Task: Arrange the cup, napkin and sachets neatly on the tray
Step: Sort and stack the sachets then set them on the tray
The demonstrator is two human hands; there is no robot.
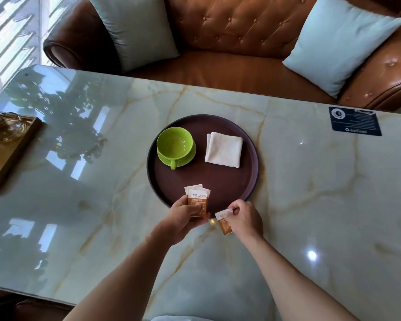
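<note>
Left hand (183,216) gripping stack of sachets (198,200) over tray (218,181) edge; right hand (245,216) pinching single sachet (223,222) above table (310,193).

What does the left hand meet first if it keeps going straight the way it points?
Probably bare floor of the round dark brown tray; further on, the green cup. The left hand holds a stack of brown-and-white sachets; its height is unclear.

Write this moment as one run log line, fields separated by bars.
left hand: holds sachet stack | right hand: pinches single sachet | tray: green cup, napkin
</note>
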